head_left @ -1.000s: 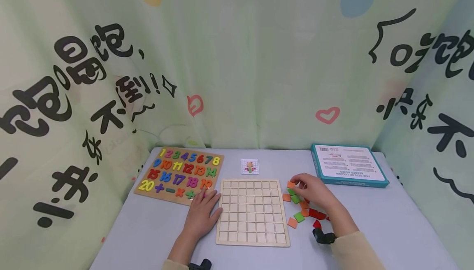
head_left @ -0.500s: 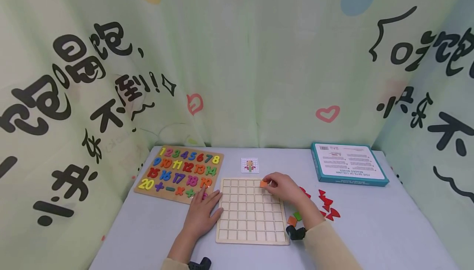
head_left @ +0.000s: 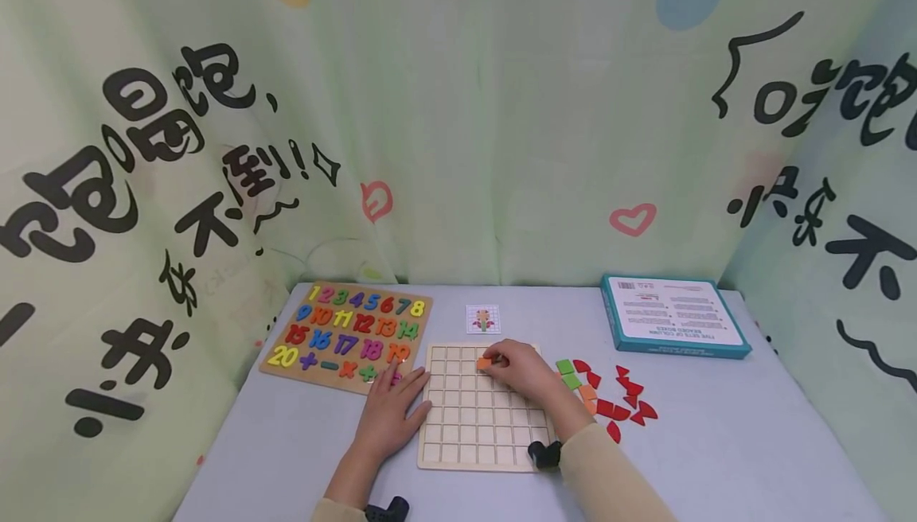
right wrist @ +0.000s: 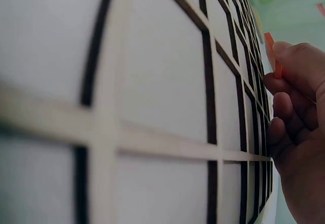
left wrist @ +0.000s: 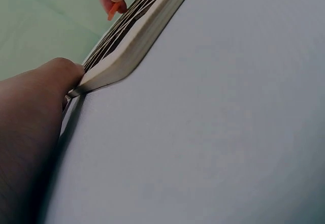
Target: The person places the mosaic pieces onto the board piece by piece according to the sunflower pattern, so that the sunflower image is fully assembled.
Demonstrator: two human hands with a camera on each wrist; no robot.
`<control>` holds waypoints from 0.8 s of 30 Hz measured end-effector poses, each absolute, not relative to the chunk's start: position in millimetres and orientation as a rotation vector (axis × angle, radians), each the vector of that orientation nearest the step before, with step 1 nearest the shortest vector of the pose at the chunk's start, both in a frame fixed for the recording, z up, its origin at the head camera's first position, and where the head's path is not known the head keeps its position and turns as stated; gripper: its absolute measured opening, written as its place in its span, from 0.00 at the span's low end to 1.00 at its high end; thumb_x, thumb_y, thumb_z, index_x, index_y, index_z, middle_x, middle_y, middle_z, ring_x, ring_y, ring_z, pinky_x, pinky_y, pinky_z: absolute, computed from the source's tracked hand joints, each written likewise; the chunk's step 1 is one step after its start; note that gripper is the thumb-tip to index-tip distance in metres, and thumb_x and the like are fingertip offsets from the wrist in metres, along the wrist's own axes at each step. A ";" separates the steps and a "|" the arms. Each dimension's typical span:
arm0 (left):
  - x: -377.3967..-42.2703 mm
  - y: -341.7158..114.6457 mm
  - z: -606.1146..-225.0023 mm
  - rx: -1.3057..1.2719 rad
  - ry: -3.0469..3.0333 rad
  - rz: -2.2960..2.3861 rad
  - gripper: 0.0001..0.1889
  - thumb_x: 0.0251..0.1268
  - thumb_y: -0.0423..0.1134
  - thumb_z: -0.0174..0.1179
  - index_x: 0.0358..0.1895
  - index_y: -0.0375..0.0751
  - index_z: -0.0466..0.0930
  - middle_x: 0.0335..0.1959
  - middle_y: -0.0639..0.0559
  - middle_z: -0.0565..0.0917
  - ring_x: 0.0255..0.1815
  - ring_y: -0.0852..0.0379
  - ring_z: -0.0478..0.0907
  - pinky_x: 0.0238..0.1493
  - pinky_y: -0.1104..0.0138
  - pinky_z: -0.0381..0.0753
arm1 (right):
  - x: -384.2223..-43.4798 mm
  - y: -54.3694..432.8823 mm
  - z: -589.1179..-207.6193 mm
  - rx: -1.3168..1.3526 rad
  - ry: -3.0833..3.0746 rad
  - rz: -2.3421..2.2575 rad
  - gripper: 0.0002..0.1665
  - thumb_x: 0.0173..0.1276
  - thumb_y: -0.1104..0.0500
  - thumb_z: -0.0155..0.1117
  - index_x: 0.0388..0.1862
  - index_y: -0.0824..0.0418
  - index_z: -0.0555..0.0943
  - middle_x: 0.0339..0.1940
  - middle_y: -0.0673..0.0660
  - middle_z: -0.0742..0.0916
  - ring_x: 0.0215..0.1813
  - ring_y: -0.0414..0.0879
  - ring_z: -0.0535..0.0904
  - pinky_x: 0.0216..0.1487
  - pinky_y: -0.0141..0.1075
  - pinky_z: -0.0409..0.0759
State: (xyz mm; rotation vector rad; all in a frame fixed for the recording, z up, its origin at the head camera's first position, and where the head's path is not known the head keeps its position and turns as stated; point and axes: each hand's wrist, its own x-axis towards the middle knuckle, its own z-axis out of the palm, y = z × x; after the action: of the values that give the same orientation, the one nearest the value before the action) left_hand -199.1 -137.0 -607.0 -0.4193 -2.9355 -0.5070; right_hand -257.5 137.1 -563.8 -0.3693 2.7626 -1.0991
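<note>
My right hand [head_left: 523, 369] pinches an orange square tile [head_left: 484, 364] between thumb and forefinger, over the upper middle of a wooden grid board [head_left: 487, 458]. In the right wrist view the orange tile [right wrist: 273, 56] is tilted on edge, close to the grid. My left hand [head_left: 390, 414] lies with fairly straight fingers along the board's left edge, its thumb [left wrist: 66, 74] touching the rim. Its fingertips rest on the lower right of a number board [head_left: 322, 375]. Behind the grid board lies a small pattern card [head_left: 483, 319] with a flower-like design.
Loose green tiles [head_left: 571, 380], orange tiles [head_left: 587, 393] and several red pieces [head_left: 620, 412] are scattered right of the grid board. A teal-edged flat box [head_left: 677, 315] lies at the back right. A printed curtain [head_left: 444, 148] stands behind and at both sides.
My right hand has moved left from the loose tiles onto the grid board, carrying the orange tile, and has shifted further left in the last half second. The left hand has stayed still.
</note>
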 end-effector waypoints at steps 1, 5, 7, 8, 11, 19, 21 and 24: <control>-199.2 -136.8 -606.8 -0.422 -2.936 -0.508 0.29 0.68 0.60 0.55 0.71 0.61 0.70 0.72 0.63 0.71 0.82 0.46 0.48 0.80 0.44 0.48 | -257.0 136.8 -564.1 -0.364 2.764 -1.106 0.12 0.66 0.50 0.69 0.48 0.49 0.85 0.40 0.45 0.84 0.37 0.41 0.74 0.41 0.34 0.76; -199.1 -136.1 -606.0 -0.428 -2.934 -0.496 0.29 0.69 0.61 0.54 0.71 0.61 0.70 0.72 0.63 0.71 0.82 0.46 0.48 0.80 0.45 0.48 | -255.5 136.6 -564.7 -0.366 2.783 -1.090 0.12 0.66 0.51 0.69 0.48 0.49 0.85 0.42 0.45 0.84 0.38 0.40 0.74 0.42 0.34 0.77; -198.7 -136.4 -605.4 -0.426 -2.931 -0.489 0.29 0.68 0.61 0.54 0.71 0.61 0.70 0.72 0.63 0.71 0.82 0.46 0.49 0.80 0.45 0.49 | -255.3 135.9 -564.8 -0.390 2.797 -1.067 0.12 0.67 0.51 0.69 0.48 0.50 0.85 0.42 0.45 0.83 0.38 0.40 0.74 0.43 0.34 0.77; -198.5 -136.6 -605.3 -0.425 -2.928 -0.486 0.29 0.68 0.61 0.54 0.71 0.60 0.70 0.72 0.63 0.72 0.82 0.46 0.49 0.80 0.45 0.49 | -255.3 135.6 -564.9 -0.404 2.803 -1.057 0.12 0.67 0.52 0.68 0.48 0.50 0.85 0.41 0.45 0.83 0.38 0.40 0.74 0.43 0.34 0.77; -198.4 -137.1 -604.5 -0.422 -2.928 -0.488 0.29 0.68 0.61 0.54 0.71 0.60 0.70 0.72 0.63 0.72 0.82 0.46 0.49 0.80 0.45 0.49 | -255.9 134.4 -565.6 -0.432 2.828 -1.020 0.12 0.67 0.52 0.68 0.49 0.51 0.84 0.41 0.45 0.82 0.38 0.41 0.73 0.43 0.34 0.76; -197.7 -136.9 -603.1 -0.423 -2.928 -0.506 0.29 0.68 0.61 0.55 0.70 0.60 0.71 0.72 0.62 0.72 0.82 0.45 0.50 0.79 0.44 0.50 | -256.2 131.7 -568.1 -0.429 2.865 -0.981 0.11 0.67 0.52 0.68 0.47 0.51 0.85 0.42 0.45 0.80 0.39 0.40 0.72 0.43 0.34 0.75; -197.5 -136.9 -603.4 -0.421 -2.929 -0.507 0.29 0.68 0.61 0.55 0.70 0.60 0.71 0.72 0.62 0.72 0.82 0.45 0.49 0.79 0.44 0.50 | -256.1 130.7 -568.0 -0.427 2.873 -0.988 0.11 0.67 0.53 0.68 0.47 0.51 0.86 0.42 0.45 0.81 0.38 0.40 0.72 0.44 0.34 0.76; -197.3 -137.2 -604.6 -0.420 -2.932 -0.502 0.29 0.68 0.61 0.54 0.70 0.60 0.71 0.72 0.63 0.71 0.82 0.46 0.49 0.79 0.44 0.50 | -256.2 129.3 -568.6 -0.421 2.883 -0.979 0.11 0.67 0.53 0.68 0.47 0.52 0.86 0.41 0.46 0.81 0.38 0.40 0.73 0.44 0.35 0.76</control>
State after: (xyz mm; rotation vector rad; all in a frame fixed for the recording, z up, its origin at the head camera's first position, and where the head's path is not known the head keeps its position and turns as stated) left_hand -197.3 -137.2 -604.6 -0.4196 -2.9316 -0.5025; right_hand -256.2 129.3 -568.6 -0.4215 2.8829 -0.9786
